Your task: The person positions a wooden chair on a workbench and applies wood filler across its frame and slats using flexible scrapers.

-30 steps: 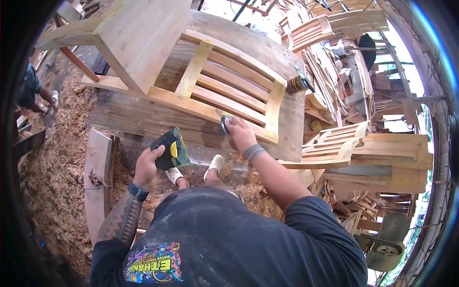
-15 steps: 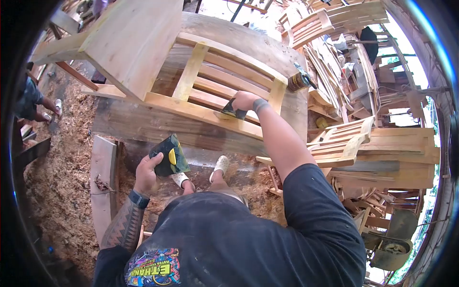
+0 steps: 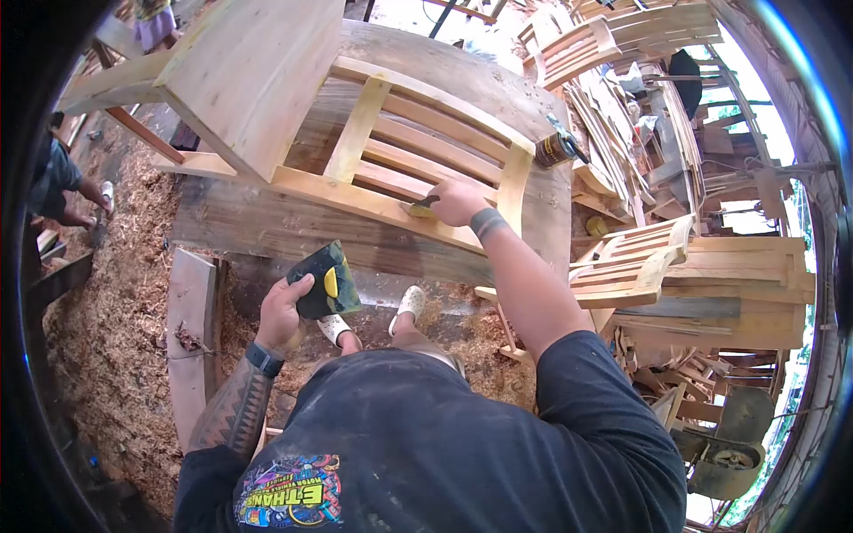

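The dark shirt (image 3: 480, 435) bears a colourful print (image 3: 289, 493) — "ETHANS" in large yellow letters, "MOTOR VEHICLE" in smaller ones next to it, further small lettering blurred. The can (image 3: 553, 152) near the table's (image 3: 549, 218) right edge — label unreadable.

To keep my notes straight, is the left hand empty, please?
No, the left hand holds a dark flat piece with a yellow dab on it.
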Action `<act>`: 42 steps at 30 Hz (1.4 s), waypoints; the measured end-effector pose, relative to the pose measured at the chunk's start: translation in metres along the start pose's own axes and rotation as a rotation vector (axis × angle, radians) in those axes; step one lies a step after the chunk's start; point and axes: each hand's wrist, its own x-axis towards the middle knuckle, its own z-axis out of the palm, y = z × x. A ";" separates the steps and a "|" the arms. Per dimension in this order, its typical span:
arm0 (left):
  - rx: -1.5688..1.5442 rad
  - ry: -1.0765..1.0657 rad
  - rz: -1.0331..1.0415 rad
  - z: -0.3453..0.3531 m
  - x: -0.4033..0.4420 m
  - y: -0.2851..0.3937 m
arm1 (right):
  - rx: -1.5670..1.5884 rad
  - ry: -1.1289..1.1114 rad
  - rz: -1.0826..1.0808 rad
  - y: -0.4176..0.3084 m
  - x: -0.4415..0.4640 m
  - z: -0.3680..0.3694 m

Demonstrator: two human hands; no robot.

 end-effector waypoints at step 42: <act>-0.021 -0.055 -0.028 -0.011 0.004 0.012 | 0.066 0.353 0.052 -0.013 -0.091 0.064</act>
